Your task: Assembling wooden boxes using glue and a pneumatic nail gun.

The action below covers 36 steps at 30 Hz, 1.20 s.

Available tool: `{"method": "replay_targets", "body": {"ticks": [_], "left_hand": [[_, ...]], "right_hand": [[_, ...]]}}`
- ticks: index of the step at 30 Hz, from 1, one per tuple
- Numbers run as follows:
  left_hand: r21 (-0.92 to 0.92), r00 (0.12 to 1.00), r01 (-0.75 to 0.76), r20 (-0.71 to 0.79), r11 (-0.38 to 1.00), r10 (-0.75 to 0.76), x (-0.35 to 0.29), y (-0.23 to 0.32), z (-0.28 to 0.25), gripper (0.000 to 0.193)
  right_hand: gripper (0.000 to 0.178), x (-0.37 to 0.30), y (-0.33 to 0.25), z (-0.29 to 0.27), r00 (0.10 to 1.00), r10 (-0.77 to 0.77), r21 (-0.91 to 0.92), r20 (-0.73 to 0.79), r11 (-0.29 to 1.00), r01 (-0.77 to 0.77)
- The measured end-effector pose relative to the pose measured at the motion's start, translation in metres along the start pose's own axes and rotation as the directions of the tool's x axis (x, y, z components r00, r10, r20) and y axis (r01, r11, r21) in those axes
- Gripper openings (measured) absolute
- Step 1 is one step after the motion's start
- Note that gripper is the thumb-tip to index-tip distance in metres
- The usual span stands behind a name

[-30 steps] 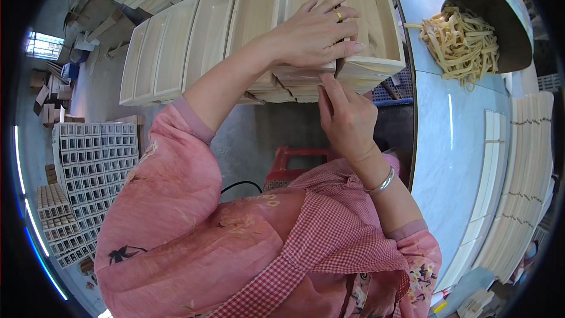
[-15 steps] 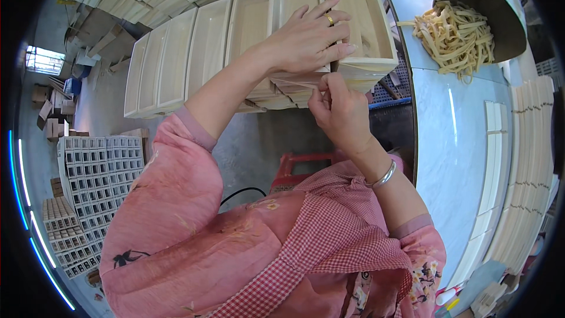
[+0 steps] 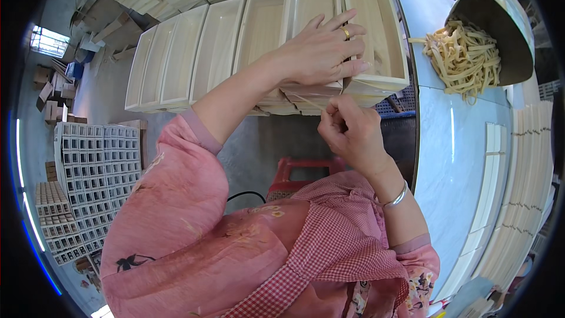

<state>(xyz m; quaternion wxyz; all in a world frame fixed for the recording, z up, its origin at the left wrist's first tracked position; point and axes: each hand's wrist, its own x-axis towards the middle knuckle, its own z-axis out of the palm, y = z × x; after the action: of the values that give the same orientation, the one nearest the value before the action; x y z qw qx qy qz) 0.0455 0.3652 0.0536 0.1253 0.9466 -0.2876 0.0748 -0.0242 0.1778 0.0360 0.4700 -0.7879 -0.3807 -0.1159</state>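
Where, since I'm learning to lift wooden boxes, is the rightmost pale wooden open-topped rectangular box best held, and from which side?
Probably by the right long wall of that pale wooden open-topped rectangular box, coming from above right: its thin rim is uncovered there and the top is open, whereas the left grip lies across its left wall.

Pink shirt [image 3: 170,200], mauve cuffs [image 3: 201,132], dark printed motif [image 3: 132,262], pale flowers [image 3: 421,273] on right sleeve [image 3: 425,254], red-and-white checked apron [image 3: 294,271], gold ring [image 3: 346,33] on left hand [image 3: 326,53], smooth silver bangle [image 3: 399,195] on right wrist [image 3: 391,184]
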Motion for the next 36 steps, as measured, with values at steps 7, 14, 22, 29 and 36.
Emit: {"method": "replay_targets", "body": {"ticks": [7, 14, 22, 29, 36], "left_hand": [[0.016, 1.0, -0.001, -0.002, 1.0, 0.001, 0.001, 0.001, 0.0, 0.044], [0.005, 1.0, 0.002, 0.026, 1.0, -0.002, 0.004, 0.001, -0.004, 0.045], [-0.202, 0.999, 0.032, -0.03, 0.979, -0.039, 0.005, -0.005, -0.008, 0.044], [-0.244, 0.987, -0.003, -0.157, 0.97, -0.037, -0.027, 0.009, -0.034, 0.052], [-0.149, 0.983, 0.139, -0.098, 0.979, -0.154, -0.056, 0.027, -0.018, 0.055]], "right_hand": [[0.02, 0.002, 0.004, 0.006, 0.997, -0.055, -0.06, 0.049, 0.996, 0.058], [0.021, 0.004, 0.014, 0.015, 0.999, -0.033, -0.232, -0.023, 0.972, 0.026], [0.027, -0.011, 0.01, 0.008, 0.984, 0.037, -0.146, -0.172, 0.987, -0.062], [0.028, -0.023, 0.013, -0.004, 0.983, 0.147, -0.117, -0.114, 0.98, -0.16], [0.027, -0.038, 0.015, -0.004, 0.978, 0.193, -0.111, -0.082, 0.973, -0.201]]}}
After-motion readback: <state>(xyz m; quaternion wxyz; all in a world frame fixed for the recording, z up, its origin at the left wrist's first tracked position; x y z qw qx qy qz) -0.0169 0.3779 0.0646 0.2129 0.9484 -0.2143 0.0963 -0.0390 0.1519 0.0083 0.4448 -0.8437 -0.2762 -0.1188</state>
